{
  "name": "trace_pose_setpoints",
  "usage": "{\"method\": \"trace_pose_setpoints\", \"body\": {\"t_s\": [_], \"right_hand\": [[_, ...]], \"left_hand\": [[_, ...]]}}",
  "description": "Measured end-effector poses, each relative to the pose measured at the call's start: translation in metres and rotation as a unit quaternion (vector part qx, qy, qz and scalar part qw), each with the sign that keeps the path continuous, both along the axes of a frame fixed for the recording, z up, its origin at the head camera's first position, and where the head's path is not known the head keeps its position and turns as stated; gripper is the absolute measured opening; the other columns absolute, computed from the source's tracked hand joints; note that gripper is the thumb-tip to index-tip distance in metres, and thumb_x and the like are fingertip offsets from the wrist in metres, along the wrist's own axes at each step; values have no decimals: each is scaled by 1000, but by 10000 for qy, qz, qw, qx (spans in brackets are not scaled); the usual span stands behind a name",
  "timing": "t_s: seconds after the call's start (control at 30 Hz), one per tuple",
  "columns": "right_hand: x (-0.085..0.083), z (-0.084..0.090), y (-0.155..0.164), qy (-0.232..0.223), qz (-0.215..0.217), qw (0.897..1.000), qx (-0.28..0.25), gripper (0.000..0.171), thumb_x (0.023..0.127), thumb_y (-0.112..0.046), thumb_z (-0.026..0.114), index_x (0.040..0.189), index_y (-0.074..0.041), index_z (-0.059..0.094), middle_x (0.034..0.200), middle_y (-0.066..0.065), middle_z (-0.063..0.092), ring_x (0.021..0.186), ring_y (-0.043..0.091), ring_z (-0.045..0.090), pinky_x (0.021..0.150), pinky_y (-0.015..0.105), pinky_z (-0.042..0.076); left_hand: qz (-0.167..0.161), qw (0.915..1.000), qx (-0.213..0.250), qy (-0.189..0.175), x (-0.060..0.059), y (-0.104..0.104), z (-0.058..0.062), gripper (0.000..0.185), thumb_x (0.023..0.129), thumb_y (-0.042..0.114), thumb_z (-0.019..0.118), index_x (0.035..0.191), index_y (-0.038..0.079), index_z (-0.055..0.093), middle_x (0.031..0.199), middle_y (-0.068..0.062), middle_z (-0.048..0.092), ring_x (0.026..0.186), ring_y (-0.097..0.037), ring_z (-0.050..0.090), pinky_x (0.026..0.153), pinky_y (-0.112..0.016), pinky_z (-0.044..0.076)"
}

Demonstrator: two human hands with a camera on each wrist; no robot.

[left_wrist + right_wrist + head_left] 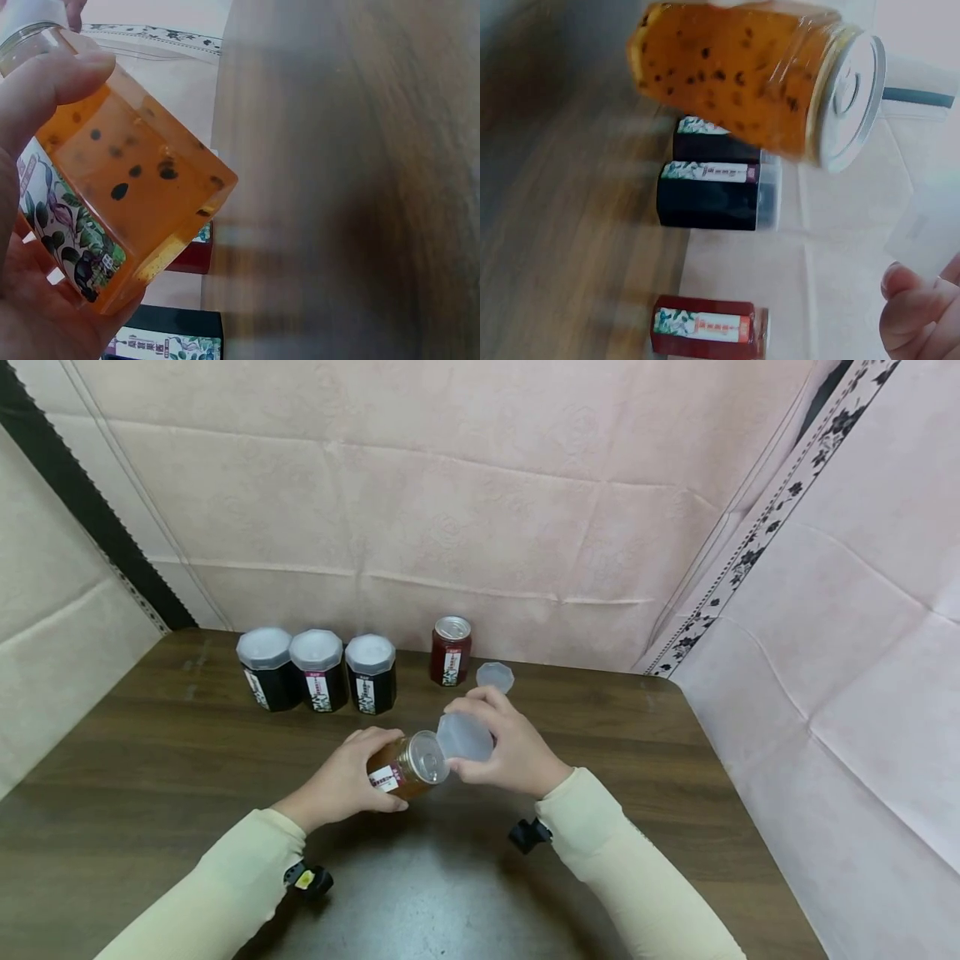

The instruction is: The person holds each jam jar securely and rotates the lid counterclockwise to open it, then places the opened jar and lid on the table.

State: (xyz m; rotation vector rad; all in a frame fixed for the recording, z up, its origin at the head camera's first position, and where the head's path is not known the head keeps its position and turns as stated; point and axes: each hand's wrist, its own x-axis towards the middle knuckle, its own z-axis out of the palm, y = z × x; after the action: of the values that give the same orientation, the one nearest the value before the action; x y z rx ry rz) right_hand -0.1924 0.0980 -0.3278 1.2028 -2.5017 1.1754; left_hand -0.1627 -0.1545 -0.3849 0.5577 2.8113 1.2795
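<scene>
Head view: left hand grips orange jar tilted above wooden table, foil top toward right hand, which pinches clear lid just beside it. Three dark jars, red jar, loose lid at back. Left wrist: fingers wrapped round jar. Right wrist: jar's sealed top, fingertips curled on lid.

We see clear glossy orange jar, shiny metal seal, translucent matt plastic lid, dark semi-gloss wood-grain table, creased matt pink cloth backdrop.
</scene>
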Motion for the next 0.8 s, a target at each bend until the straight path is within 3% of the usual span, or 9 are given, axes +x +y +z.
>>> {"method": "trace_pose_setpoints", "body": {"t_s": [0.8], "right_hand": [[-4,-7,15,-526,-390,9978,66,53,76,-24,78,124,-16,57,123,0,46,100,23,54,75,37,56]], "left_hand": [[473,9983,328,109,-1,5,5,86,66,26,88,138,2,46,136,-18,49,117,-35,48,92,-56,48]]}}
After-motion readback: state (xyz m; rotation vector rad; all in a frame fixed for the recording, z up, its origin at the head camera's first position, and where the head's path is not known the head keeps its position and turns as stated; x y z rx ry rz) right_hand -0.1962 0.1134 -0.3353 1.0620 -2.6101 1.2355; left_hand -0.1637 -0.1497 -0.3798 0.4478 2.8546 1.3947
